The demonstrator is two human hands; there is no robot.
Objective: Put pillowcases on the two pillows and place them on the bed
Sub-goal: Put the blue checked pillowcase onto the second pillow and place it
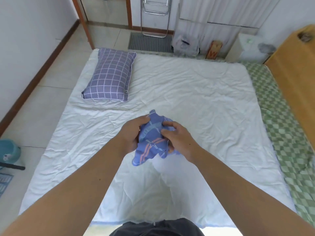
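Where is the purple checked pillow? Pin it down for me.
In the head view, the purple checked pillow lies on the far left part of the white sheet, near the bed's left edge, well beyond both hands and apart from the bunched blue pillowcase.

I hold a bunched blue pillowcase (pixel 150 142) with orange stripes above the bed (pixel 187 92); a purple grid-patterned pillow (pixel 110 74) lies flat near its far-left corner.

Home bedroom, low bed (pixel 187 92) with white sheet, pillow (pixel 109 77), tiled floor (pixel 56 79)
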